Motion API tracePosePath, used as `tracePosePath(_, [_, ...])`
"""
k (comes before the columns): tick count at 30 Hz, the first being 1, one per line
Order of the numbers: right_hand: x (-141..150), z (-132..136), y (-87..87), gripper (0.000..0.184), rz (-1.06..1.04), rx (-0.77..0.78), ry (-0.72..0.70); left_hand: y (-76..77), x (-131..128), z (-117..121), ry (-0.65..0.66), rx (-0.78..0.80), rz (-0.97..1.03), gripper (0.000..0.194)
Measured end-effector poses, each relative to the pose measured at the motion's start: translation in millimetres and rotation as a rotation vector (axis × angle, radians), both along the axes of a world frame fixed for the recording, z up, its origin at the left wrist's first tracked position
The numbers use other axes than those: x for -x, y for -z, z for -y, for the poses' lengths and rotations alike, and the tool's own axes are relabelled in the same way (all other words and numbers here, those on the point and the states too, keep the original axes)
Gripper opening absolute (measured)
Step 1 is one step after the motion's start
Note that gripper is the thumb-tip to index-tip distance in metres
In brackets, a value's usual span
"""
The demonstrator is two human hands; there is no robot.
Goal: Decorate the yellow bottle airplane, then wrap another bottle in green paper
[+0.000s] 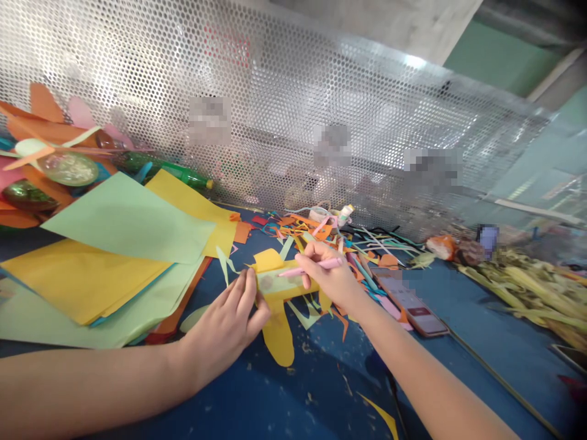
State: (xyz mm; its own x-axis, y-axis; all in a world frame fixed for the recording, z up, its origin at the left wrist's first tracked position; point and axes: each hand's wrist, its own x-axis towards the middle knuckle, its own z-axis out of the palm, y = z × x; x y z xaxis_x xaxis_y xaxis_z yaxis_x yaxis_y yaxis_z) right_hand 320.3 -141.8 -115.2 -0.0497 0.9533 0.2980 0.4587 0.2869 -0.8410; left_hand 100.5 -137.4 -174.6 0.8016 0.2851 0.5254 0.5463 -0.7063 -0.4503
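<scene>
A yellow paper airplane model (278, 335) with rounded wings lies on the blue table, a pale green strip (275, 280) running along its body. My left hand (236, 311) has its fingers closed on the model's left end. In my right hand (328, 275) is a pink pen (298, 269), its tip on or just above the pale strip. A greyish round spot shows on the strip, left of the pen tip. Part of the model's right end is hidden behind my right hand.
Green and yellow paper sheets (128, 220) are stacked at left, near finished-looking paper-and-bottle models (68, 165). Colored scraps (298, 223) and a glue bottle (345, 214) lie behind. A phone (413, 305) and dry husks (518, 275) are at right. Perforated metal mesh (275, 91) stands behind the table.
</scene>
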Motion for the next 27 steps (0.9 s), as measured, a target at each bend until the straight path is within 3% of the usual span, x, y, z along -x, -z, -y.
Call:
tracePosePath(5, [1.4, 1.1, -1.4, 0.028, 0.015, -0.008, -0.016, 1.8, 0.0, -0.1, 0.006, 0.049, 0.009, 0.025])
tracePosePath(18, [1.8, 2.0, -2.0, 0.026, -0.056, 0.047, -0.055, -0.1, -0.3, 0.1, 0.005, 0.009, 0.013, 0.024])
tracePosePath(27, [1.8, 1.2, 0.0, 0.028, -0.017, 0.006, -0.040, 0.0, -1.7, 0.1, -0.002, 0.001, 0.000, 0.024])
